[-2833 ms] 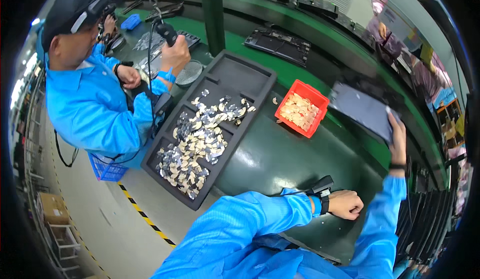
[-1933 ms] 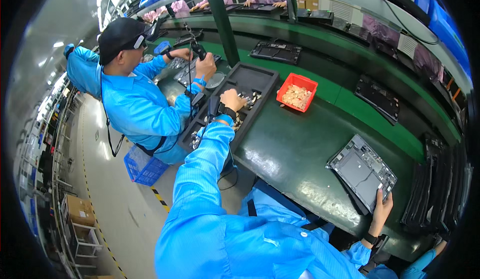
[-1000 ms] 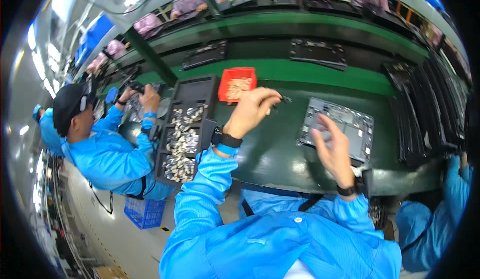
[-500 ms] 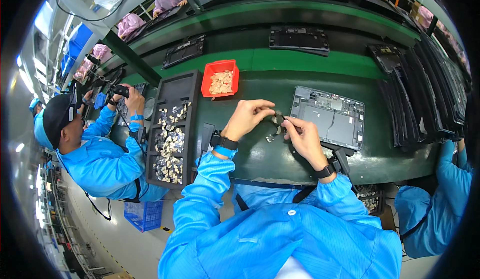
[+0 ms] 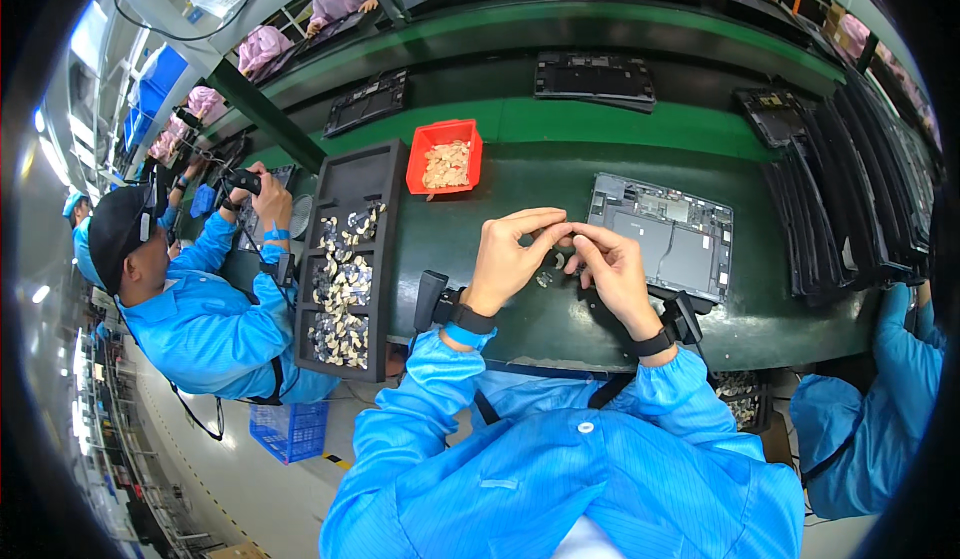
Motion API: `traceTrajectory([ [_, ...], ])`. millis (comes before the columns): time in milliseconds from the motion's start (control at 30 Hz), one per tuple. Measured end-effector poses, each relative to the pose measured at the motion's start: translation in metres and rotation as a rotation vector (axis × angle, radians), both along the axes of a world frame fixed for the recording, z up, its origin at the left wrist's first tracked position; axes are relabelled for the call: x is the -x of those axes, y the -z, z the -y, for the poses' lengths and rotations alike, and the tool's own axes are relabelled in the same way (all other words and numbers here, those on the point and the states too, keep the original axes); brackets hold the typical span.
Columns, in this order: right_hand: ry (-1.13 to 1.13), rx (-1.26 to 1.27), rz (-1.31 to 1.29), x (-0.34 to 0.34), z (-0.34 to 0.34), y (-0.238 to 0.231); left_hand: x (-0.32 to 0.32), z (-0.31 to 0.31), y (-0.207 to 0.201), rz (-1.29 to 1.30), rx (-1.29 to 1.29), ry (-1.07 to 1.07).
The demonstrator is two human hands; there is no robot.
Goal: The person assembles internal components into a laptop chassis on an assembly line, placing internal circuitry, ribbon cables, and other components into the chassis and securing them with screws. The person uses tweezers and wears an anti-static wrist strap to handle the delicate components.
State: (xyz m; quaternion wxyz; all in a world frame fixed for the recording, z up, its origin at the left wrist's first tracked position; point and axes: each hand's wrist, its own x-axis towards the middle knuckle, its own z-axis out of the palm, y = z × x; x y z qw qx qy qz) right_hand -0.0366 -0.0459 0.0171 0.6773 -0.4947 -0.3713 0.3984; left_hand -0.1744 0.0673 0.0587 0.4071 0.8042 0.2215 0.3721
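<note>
Just left of an opened flat device [image 5: 665,237], my two hands meet at the fingertips above the dark green bench. A small dark flexible part [image 5: 545,280] with a shiny end hangs between them, partly hidden by the fingers. My right hand [image 5: 612,267] is closed in a pinch on it. The fingers of my left hand [image 5: 515,259] are also pinched together at the part, touching the right fingertips; exactly what the left pinch covers is hidden. The device lies with its battery and circuit board showing.
A red bin [image 5: 413,171] of small copper-coloured pieces stands beyond my left hand. Left of it is a black compartment tray [image 5: 348,181] of loose small parts. Dark panels [image 5: 850,184] stand stacked at right. Co-workers sit on both sides; more devices [image 5: 595,79] lie farther back.
My left hand has moved in to the right, its fingertips now meeting those of my right hand. The flexible part is more covered by fingers than before.
</note>
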Motion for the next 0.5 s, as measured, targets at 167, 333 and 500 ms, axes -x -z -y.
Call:
traceTrajectory([
  [167,-0.002,-0.021,-0.002,-0.001,0.004,-0.005,0.002,0.005,-0.005,-0.010,-0.018,0.019],
  [333,-0.018,-0.023,0.104,0.000,0.000,-0.001,0.007,0.001,-0.009,-0.039,-0.085,0.041],
  [500,0.025,-0.008,0.136,0.006,-0.005,-0.015,0.019,-0.044,-0.016,0.029,-0.250,-0.209],
])
